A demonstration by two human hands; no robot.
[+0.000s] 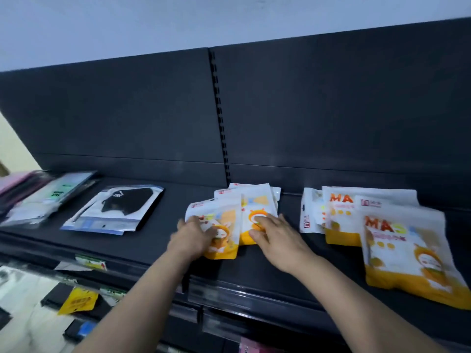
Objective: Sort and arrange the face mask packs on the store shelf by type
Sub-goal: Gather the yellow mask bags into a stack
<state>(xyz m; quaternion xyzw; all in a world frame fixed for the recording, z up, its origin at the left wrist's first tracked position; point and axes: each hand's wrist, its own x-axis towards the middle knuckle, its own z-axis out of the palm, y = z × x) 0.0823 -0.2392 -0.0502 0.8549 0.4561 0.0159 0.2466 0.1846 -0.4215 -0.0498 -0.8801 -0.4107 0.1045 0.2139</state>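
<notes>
A small pile of white-and-orange mask packs (pixel 244 200) lies in the middle of the dark shelf (pixel 153 238). My left hand (pixel 192 236) rests on the left front pack, fingers curled over it. On the right front pack lies my right hand (pixel 276 239), fingers spread flat. A second group of the same orange packs (pixel 382 225) sits to the right, the nearest one large and tilted. To the left lies a black-mask pack (pixel 119 210), and further left a blurred stack of clear and green-labelled packs (pixel 48 197).
The black back panel (pixel 127 110) rises right behind the packs, with a slotted upright (pixel 220 118) in its middle. Price-tag strips run along the shelf's front edge (pixel 229 289). A lower shelf at bottom left holds a yellow tag (pixel 79 300) and other goods.
</notes>
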